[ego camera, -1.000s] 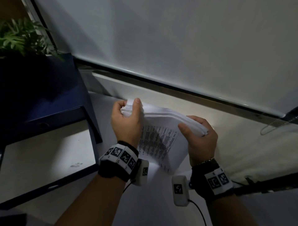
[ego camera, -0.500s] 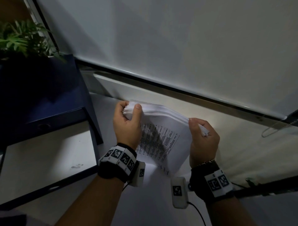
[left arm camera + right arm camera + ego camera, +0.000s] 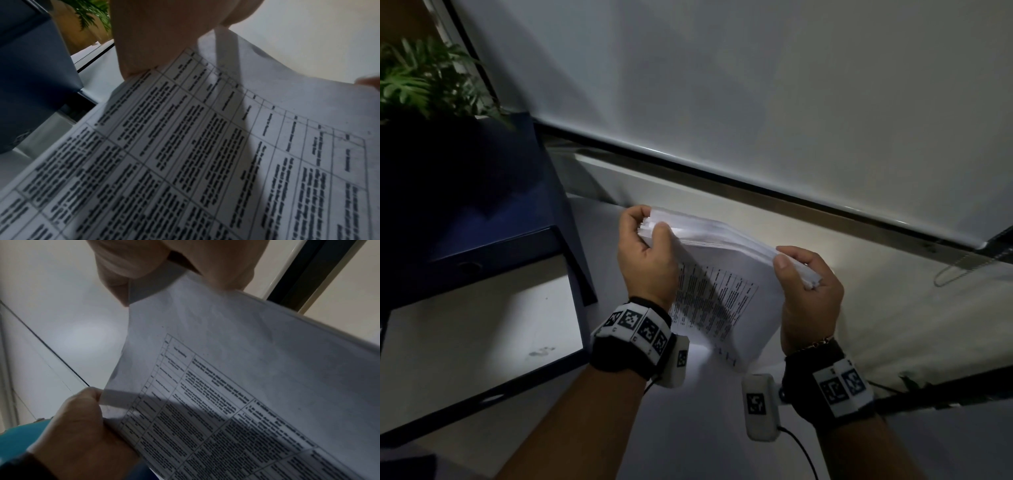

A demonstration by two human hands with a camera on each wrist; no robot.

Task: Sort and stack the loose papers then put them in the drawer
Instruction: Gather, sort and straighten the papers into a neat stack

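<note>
A printed sheet (image 3: 205, 154) fills most of the frame, tilted, its face covered by a ruled table with blurred dark text. Its upper edge is gripped by the left hand (image 3: 164, 32), seen large and close at the top. A fingertip of the right hand (image 3: 370, 82) is glimpsed at the right edge. A dark blue cabinet (image 3: 35, 73) and green plant leaves (image 3: 92, 14) are seen at the upper left.

The stack of papers (image 3: 722, 270) spans between the left hand (image 3: 645, 260) and the right hand (image 3: 808, 294), above the surface (image 3: 688, 428). An open drawer (image 3: 476, 329) lies left of the left hand, with a plant (image 3: 421, 82) behind it. A cord (image 3: 955, 267) lies right of the right hand.
</note>
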